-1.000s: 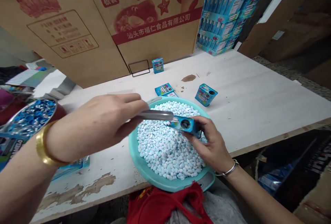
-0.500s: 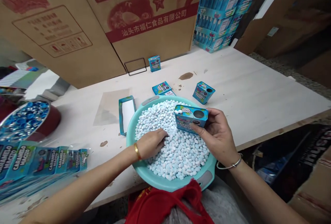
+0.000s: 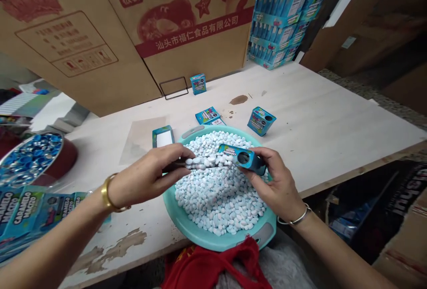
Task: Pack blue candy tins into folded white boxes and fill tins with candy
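Note:
A teal basin [image 3: 187,231] full of small pale blue and white candies [image 3: 216,209] stands in front of me. Above its left half, my left hand [image 3: 147,175] is closed on the dark handle of a scoop [image 3: 170,165], which carries a heap of candies. My right hand [image 3: 275,180] grips a blue candy box [image 3: 256,160], tilted over the basin. Its end with a round dark opening is turned up. The scoop's tip meets the box's left part, where candies lie against it; the exact contact is hidden.
Beyond the basin are a standing candy box [image 3: 262,121], a flat one [image 3: 209,115], another box [image 3: 198,84] and an open tray [image 3: 163,136]. A red bowl [image 3: 68,153] of shiny blue pieces is at left. Large cartons [image 3: 200,48] and stacked blue packs [image 3: 278,17] stand behind.
My left hand has come up out of the candies and moved left, now showing a loaded scoop. My right hand has tilted the box and brought it slightly lower and left.

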